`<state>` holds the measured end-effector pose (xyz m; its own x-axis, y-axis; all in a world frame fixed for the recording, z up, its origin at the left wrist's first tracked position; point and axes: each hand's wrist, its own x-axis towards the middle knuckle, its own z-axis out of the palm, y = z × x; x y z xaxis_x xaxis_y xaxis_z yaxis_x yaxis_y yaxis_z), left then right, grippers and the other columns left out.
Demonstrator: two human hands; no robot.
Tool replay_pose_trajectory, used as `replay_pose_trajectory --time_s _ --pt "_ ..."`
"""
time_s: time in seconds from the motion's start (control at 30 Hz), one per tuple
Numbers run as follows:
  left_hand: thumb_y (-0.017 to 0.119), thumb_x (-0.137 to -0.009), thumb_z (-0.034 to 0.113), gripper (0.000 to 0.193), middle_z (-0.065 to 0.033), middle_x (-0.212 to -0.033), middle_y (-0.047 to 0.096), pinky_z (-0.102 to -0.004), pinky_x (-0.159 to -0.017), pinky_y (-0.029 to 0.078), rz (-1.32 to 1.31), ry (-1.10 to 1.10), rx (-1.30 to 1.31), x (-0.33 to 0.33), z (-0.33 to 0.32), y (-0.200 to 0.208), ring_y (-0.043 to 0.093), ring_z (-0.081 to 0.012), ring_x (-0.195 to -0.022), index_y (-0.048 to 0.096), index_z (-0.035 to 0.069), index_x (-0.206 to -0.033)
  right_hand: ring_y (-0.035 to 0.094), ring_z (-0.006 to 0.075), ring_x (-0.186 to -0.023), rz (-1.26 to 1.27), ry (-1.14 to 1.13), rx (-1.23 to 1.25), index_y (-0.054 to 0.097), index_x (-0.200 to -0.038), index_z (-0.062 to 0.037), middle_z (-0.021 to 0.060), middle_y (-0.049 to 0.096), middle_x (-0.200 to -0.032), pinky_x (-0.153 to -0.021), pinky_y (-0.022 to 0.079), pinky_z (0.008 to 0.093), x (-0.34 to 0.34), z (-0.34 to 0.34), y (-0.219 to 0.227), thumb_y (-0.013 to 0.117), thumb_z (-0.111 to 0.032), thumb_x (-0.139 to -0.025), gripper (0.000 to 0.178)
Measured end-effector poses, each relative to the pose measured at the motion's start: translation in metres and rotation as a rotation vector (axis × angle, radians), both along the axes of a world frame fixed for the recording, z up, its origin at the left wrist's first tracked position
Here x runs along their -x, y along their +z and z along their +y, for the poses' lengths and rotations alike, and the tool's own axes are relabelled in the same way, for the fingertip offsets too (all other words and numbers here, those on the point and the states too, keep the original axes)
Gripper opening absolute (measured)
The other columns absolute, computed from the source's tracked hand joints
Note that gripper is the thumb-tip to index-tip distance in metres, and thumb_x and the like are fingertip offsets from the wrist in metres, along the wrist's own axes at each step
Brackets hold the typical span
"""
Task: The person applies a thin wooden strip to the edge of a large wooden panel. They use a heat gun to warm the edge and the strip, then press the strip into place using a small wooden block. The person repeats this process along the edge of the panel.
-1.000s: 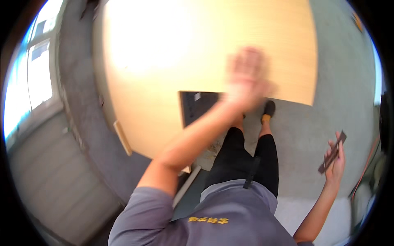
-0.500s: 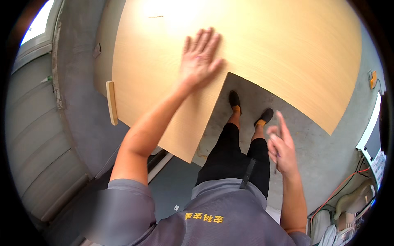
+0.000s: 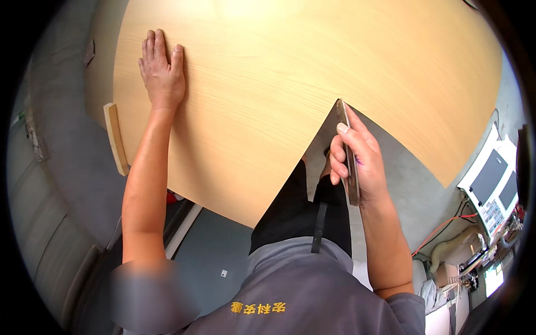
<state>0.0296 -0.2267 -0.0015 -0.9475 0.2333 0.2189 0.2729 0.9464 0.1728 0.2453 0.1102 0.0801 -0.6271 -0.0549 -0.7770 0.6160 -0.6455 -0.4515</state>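
A large sheet of light wood-grain board point(image 3: 251, 106) fills the upper view, with a notch cut into its near edge. My left hand point(image 3: 164, 78) lies flat near the board's left side, fingers stretched out and holding nothing. In the notch, my right hand point(image 3: 365, 159) is closed around a long, narrow, flat file point(image 3: 352, 181) of dark, worn metal. The index finger stretches along the file. Its tip meets the inner corner of the notch, or comes very close to it; I cannot tell whether they touch.
A wooden strip point(image 3: 115, 139) stands by the board's left edge. To the right are a white panel with dark screens point(image 3: 491, 178), an orange cable point(image 3: 441, 237) and assorted clutter. Grey floor point(image 3: 416, 206) shows through the notch, around my legs.
My left hand has shifted left across the board, away from the notch. My right hand has moved up and left with the file, bringing its tip to the inner corner.
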Motion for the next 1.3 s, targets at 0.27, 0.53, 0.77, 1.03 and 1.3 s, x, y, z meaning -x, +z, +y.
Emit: replay_pose_trajectory --time_s 0.27,0.53,0.77,1.03,1.3 --pt "0.045 -0.101 0.049 0.066 -0.0154 -0.161 0.034 -0.0572 -0.121 0.017 0.004 -0.015 -0.035 -0.001 0.001 0.000 0.027 -0.0332 -0.151 0.041 0.007 -0.152 0.036 0.0053 -0.038 -0.102 0.025 -0.055 0.032 -0.154 0.0016 -0.0025 0.042 -0.057 -0.033 0.032 0.0223 0.014 0.002 0.014 0.054 -0.021 -0.097 0.065" --pt "0.044 -0.101 0.051 0.067 -0.0153 -0.161 0.034 -0.0580 -0.121 0.016 0.008 -0.015 -0.044 0.000 -0.001 0.000 0.027 -0.0331 -0.151 0.041 0.008 -0.152 0.036 0.0054 -0.036 -0.185 -0.110 0.087 0.044 -0.146 -0.0018 -0.0029 0.042 -0.055 -0.032 0.033 0.0222 0.020 0.000 0.013 0.054 -0.023 -0.098 0.053" --pt "0.044 -0.101 0.052 0.068 -0.0144 -0.161 0.034 -0.0577 -0.121 0.015 0.001 -0.004 -0.040 -0.003 0.004 0.001 0.026 -0.0328 -0.151 0.041 0.008 -0.153 0.035 0.0046 -0.037 -0.186 -0.044 -0.029 0.042 -0.148 0.0020 -0.0043 0.041 -0.056 -0.033 0.031 0.0214 0.027 -0.003 0.021 0.059 -0.019 -0.095 0.059" --pt "0.044 -0.101 0.052 0.068 -0.0140 -0.162 0.033 -0.0576 -0.121 0.014 0.002 0.001 -0.017 -0.001 0.004 0.002 0.025 -0.0326 -0.152 0.040 0.008 -0.153 0.034 0.0027 -0.041 -0.226 0.135 -0.072 0.037 -0.150 0.0055 -0.0060 0.038 -0.057 -0.036 0.028 0.0198 0.025 0.022 0.032 0.066 -0.021 -0.093 0.069" --pt "0.044 -0.101 0.053 0.069 -0.0136 -0.162 0.033 -0.0578 -0.122 0.014 -0.010 0.011 -0.021 -0.004 0.004 0.001 0.024 -0.0321 -0.152 0.039 0.010 -0.154 0.033 0.0036 -0.041 -0.323 -0.114 -0.037 0.055 -0.131 -0.0037 -0.0053 0.039 -0.056 -0.036 0.027 0.0209 0.027 -0.001 0.023 0.063 -0.031 -0.099 0.043"
